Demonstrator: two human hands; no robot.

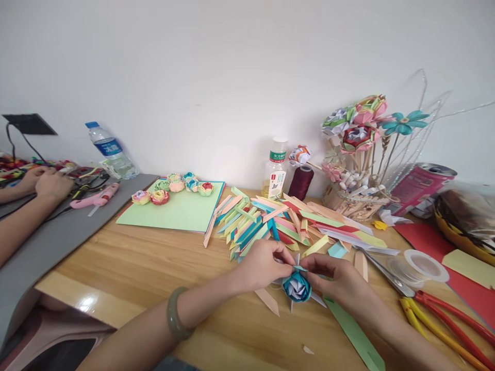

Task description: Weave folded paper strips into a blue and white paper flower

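Paper-pinching at the far edge of the teal-and-white flower [297, 286] with nearly closed left fingers [284, 252] and right fingers [319, 263] (green bangle [178, 314] on one wrist), holding it over the worktop [154, 263] beside coloured strips [247, 226].

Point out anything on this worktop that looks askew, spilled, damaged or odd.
No spill shows. A small pale scrap lies on its own near the front, away from the pile of paper strips, so it looks dropped. The water bottle and pink can seem to lean, though wide-lens stretch may cause that.
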